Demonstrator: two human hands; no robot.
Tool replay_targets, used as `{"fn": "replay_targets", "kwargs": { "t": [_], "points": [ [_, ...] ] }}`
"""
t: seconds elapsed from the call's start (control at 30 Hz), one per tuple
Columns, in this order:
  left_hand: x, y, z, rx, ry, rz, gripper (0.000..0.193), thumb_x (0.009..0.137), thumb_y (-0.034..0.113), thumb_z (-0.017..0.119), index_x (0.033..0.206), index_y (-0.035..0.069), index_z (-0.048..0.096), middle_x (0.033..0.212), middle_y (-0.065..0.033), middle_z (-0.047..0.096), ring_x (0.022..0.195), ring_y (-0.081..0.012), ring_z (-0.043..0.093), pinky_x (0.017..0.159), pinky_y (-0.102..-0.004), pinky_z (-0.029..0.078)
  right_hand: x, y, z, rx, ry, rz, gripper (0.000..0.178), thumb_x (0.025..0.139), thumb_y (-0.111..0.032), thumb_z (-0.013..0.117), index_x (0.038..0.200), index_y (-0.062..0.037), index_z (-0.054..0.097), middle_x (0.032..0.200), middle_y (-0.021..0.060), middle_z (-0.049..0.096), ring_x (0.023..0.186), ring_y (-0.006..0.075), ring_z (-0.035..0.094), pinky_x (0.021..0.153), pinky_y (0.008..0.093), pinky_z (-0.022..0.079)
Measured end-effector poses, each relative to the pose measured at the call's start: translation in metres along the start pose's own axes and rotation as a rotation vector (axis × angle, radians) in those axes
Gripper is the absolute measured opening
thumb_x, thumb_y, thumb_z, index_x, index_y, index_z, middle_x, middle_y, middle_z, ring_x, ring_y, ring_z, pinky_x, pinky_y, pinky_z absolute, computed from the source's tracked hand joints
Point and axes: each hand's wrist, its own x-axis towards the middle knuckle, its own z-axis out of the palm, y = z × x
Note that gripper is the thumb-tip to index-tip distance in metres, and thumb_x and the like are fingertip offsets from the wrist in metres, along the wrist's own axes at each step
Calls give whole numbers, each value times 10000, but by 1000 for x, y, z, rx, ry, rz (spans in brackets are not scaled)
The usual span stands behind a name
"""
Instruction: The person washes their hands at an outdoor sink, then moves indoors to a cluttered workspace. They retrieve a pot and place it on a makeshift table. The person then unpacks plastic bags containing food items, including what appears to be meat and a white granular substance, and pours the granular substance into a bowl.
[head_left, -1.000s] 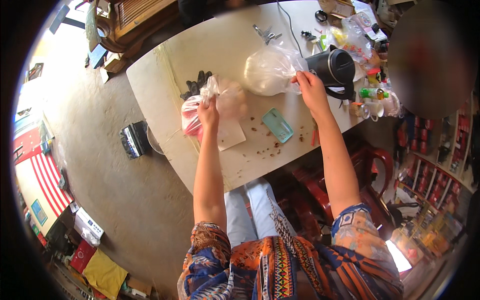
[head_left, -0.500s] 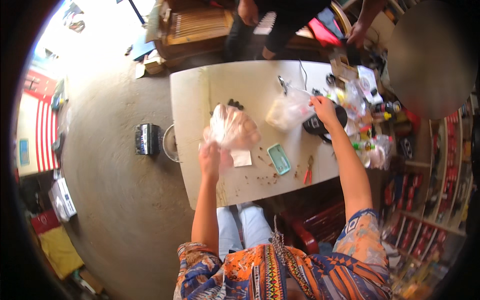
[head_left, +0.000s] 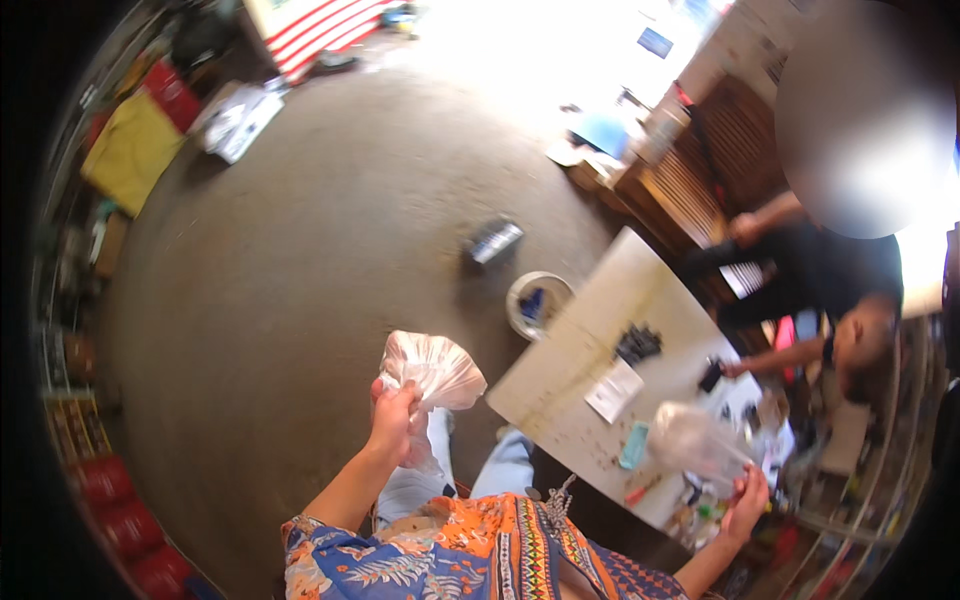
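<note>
My left hand [head_left: 396, 412] is closed round the gathered neck of a thin plastic bag [head_left: 432, 370], full of pale round items I cannot make out clearly. This bag hangs over the floor, left of the white table [head_left: 560, 365]. Out to the right, my right hand [head_left: 745, 503] grips the neck of a second, clear plastic bag [head_left: 692, 436] with pale contents, above the table's near right part. Beside that bag lies a teal tray-like case [head_left: 633, 447]. A white paper [head_left: 614, 391] and a cluster of small black things [head_left: 638, 343] rest farther back on the table.
A white bucket [head_left: 514, 308] stands against the table's left side, with a dark box [head_left: 493, 243] on the floor beyond. Across the table a person sits, one hand [head_left: 735, 369] holding a black object [head_left: 711, 375]. Red drums [head_left: 130, 530] line the lower left.
My view has swung left, so the table now appears at the right. The left-hand bag has left the tabletop and hangs over the floor. Both hands keep their bags.
</note>
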Motion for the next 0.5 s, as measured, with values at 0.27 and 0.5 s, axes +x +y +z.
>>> {"fn": "replay_targets", "kwargs": {
  "t": [0.27,0.5],
  "points": [
    [-28,-46,-38,-367,282,206,88,900,171,510,856,98,491,689,14,490,466,-49,407,336,-196,234,83,0,131,-100,-400,148,237,885,-248,576,894,-11,575,580,-41,421,477,57,445,427,158,349],
    [-37,-71,-24,-676,660,351,307,909,275,518,663,95,479,513,52,377,398,-53,312,359,-217,224,111,-8,301,17,-895,503,199,885,-164,558,926,30,563,660,24,511,560,104,501,562,227,453]
  ]
}}
